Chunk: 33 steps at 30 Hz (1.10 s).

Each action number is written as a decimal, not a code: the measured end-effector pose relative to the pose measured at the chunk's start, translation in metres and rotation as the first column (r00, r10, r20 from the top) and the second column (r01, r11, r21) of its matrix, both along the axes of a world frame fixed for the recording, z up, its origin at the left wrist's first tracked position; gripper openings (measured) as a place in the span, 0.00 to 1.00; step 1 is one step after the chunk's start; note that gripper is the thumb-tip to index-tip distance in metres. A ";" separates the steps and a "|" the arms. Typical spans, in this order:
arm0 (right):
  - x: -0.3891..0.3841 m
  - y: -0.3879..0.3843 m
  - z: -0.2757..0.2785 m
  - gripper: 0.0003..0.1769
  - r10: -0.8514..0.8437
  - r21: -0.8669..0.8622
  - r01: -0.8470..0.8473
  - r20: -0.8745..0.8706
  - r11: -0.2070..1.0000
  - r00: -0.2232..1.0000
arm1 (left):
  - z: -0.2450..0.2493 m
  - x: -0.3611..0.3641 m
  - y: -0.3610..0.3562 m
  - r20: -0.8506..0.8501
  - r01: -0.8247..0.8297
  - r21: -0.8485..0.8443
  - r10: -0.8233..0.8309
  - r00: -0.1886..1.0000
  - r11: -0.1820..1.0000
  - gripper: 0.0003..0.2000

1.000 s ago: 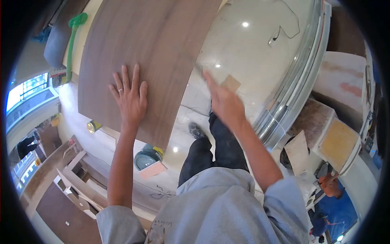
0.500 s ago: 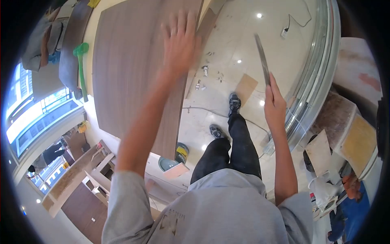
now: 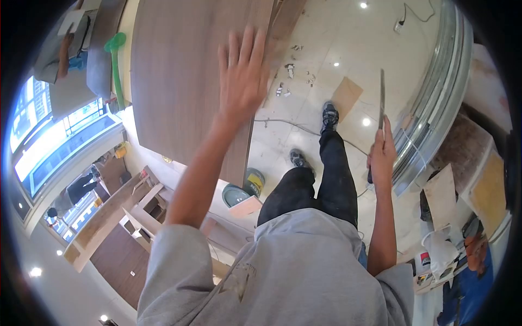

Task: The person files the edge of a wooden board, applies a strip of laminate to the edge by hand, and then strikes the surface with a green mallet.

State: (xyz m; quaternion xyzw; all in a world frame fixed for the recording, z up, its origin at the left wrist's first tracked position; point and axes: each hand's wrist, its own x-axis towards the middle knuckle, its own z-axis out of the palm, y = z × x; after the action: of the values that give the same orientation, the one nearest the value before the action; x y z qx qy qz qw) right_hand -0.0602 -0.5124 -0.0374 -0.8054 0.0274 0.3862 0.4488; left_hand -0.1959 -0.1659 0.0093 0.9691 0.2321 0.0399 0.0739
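My left hand (image 3: 243, 81) lies on a brown wood-grain panel (image 3: 185, 81), near its right edge, fingers spread and nothing held. To the right of the panel, away from it, my right hand (image 3: 384, 155) is closed around a long flat metal file (image 3: 382, 98). The file's blade points up past my fingers, and a dark handle end shows below them. A narrower brown board (image 3: 284, 24) is beside the panel's far right edge.
A green hammer-shaped object (image 3: 116, 70) lies left of the panel. Metal profiles (image 3: 440, 108) are bundled at right. On the floor are scraps (image 3: 290, 70), a cardboard piece (image 3: 347, 99), a cable (image 3: 293, 125) and buckets (image 3: 254, 182). A person (image 3: 60, 60) is at upper left.
The file has moved away from the panel to the right and down with my right hand, and stands more upright. My left hand stays on the panel, slightly lower.
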 end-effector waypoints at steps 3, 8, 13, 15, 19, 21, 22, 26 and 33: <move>-0.024 0.017 -0.002 0.30 0.121 0.047 -0.135 0.226 0.990 0.966 | 0.011 -0.114 -0.077 -0.165 -0.090 -0.051 0.081 0.983 0.995 0.33; -0.102 0.045 0.032 0.28 0.287 0.159 -0.433 0.545 0.887 0.788 | 0.021 -0.252 -0.131 -0.262 -0.165 -0.123 0.128 0.957 0.979 0.32; -0.184 0.021 0.063 0.31 0.564 -0.008 -0.699 0.598 0.715 0.569 | -0.006 -0.252 -0.043 -0.055 -0.286 0.015 0.286 0.957 0.958 0.30; -0.204 0.003 0.073 0.33 0.636 -0.116 -0.725 0.586 0.679 0.503 | -0.015 -0.230 -0.001 0.056 -0.362 0.050 0.359 0.932 0.931 0.30; -0.217 -0.006 0.066 0.35 0.692 -0.229 -0.740 0.597 0.633 0.407 | -0.025 -0.204 0.028 0.167 -0.470 0.124 0.449 0.878 0.874 0.31; -0.208 0.030 0.058 0.33 0.654 -0.197 -0.716 0.613 0.670 0.443 | -0.006 -0.199 0.021 0.075 -0.470 0.095 0.464 0.883 0.878 0.30; -0.204 0.061 0.060 0.31 0.641 -0.192 -0.694 0.604 0.694 0.474 | 0.001 -0.200 0.016 0.023 -0.468 0.082 0.468 0.884 0.880 0.30; -0.191 0.127 0.056 0.32 0.659 -0.224 -0.700 0.607 0.678 0.445 | -0.001 -0.201 0.017 0.076 -0.472 0.064 0.468 0.881 0.879 0.30; -0.227 0.007 0.069 0.30 0.637 -0.188 -0.686 0.594 0.703 0.491 | -0.006 -0.198 0.019 0.046 -0.480 0.058 0.478 0.877 0.875 0.30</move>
State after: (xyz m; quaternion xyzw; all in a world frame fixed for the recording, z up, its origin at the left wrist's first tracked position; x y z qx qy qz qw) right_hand -0.2874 -0.5054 0.0319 -0.8153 -0.4465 0.2422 0.2778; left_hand -0.3944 -0.1471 0.0037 0.8827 0.4621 0.0795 0.0323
